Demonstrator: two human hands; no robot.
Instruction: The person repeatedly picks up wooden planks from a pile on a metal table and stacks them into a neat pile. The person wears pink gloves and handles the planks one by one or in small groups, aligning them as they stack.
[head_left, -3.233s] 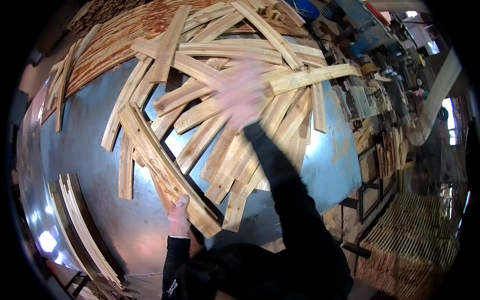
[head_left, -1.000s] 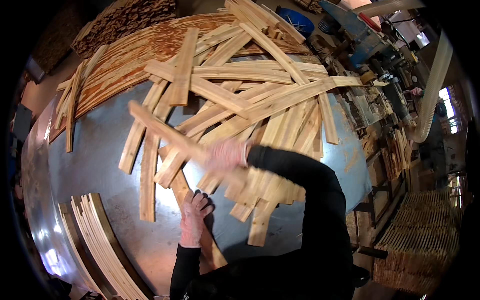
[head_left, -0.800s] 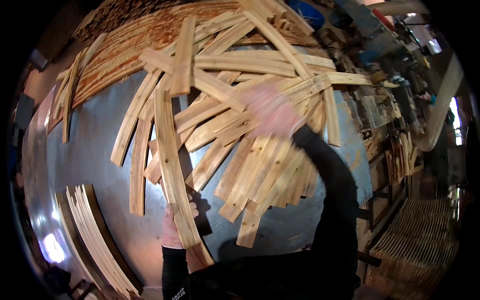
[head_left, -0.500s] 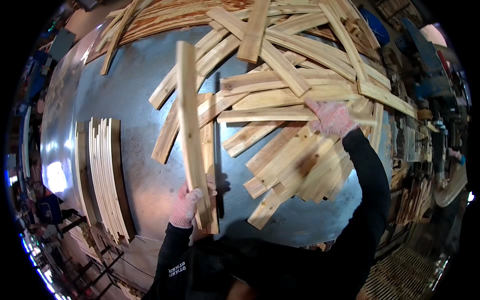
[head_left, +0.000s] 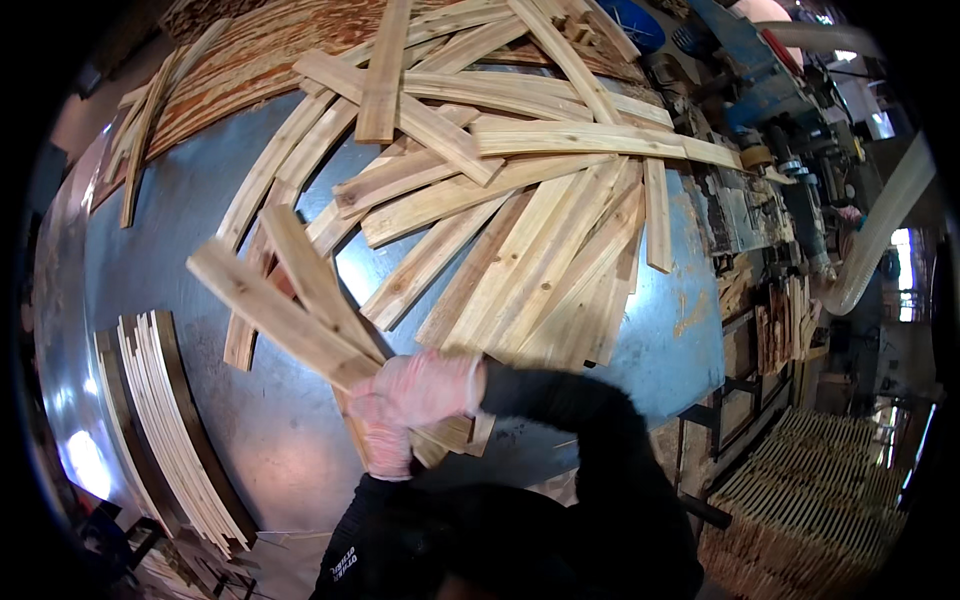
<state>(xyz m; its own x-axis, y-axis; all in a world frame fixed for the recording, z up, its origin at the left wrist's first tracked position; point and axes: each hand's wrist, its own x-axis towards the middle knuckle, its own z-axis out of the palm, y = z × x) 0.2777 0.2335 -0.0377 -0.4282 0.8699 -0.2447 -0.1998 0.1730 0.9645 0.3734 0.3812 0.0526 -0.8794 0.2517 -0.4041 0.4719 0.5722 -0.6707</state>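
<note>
A pale wooden slat slants up and to the left from my hands over the metal table. My left hand, in a pinkish knit glove, is closed round its near part. Across it lies my right hand, gloved the same way, with its fingers closed at the slat; it partly covers the left hand. Another slat lies right beside and partly beneath the held one. Near ends of more wood show under my hands, partly hidden. Just beyond my right hand spreads a loose heap of slats.
A neat row of slats stands on edge at the table's left. Reddish-grained boards lie along the far side, with slats crossing them. Machinery and a pale hose are at the right. A large slat stack sits lower right.
My right hand has left the heap and come over to my left hand at the held slat. That slat has tipped to the left. The whole view has shifted.
</note>
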